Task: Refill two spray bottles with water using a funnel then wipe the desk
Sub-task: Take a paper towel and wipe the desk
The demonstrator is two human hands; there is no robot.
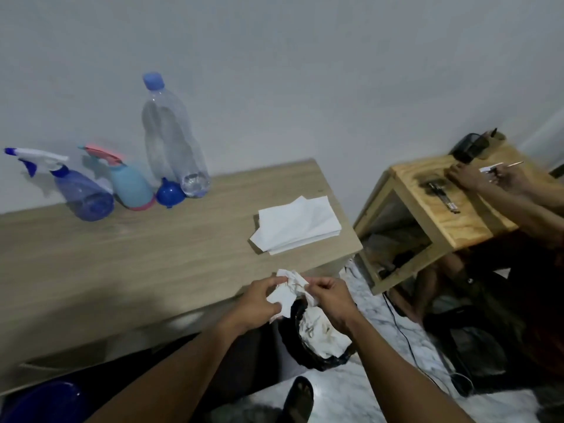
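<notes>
Both my hands grip one crumpled, stained white tissue (288, 290) just off the desk's front right corner, over a black bin. My left hand (259, 300) pinches its left side, my right hand (331, 297) its right side. At the back left of the wooden desk (122, 264) stand a blue spray bottle (81, 190) with a white and blue trigger, a light blue spray bottle (129, 186) with a pink trigger, a blue funnel (170, 193) lying mouth down, and a tall clear water bottle (174, 141) with a blue cap.
A stack of clean white tissues (297, 224) lies near the desk's right edge. The black bin (317, 337) below my hands holds used tissues. To the right stands a small wooden side table (442, 215) where another person's hands (488, 178) work. A blue basin (39, 401) sits bottom left.
</notes>
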